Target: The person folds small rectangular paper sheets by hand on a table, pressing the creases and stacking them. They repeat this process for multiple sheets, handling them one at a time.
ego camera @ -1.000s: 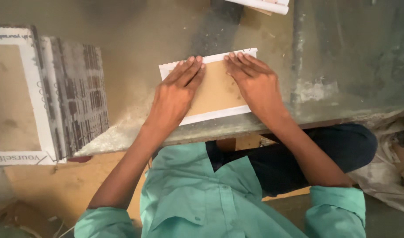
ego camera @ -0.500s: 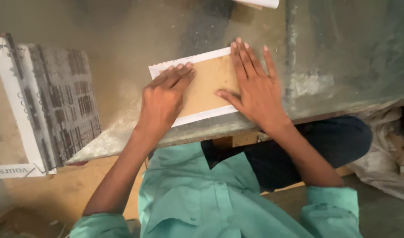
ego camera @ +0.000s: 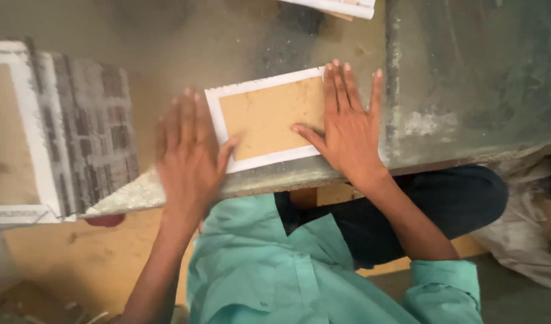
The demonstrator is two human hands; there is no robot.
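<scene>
Fingers [ego camera: 347, 90] of my right hand [ego camera: 347, 135] lie spread flat on the brown card [ego camera: 266, 117], gripping nothing. My left hand [ego camera: 188, 159], open and blurred, rests at its left edge on the surface [ego camera: 185, 48].

Flat rectangular brown card with white border [ego camera: 269, 123] lies on the bench [ego camera: 185, 42] near its front edge; my right hand [ego camera: 347, 129] rests flat on its right end. Stack of grey printed sheets, white-bordered [ego camera: 77, 132], at far left. White-edged flat piece [ego camera: 338, 6] at the top edge.
</scene>
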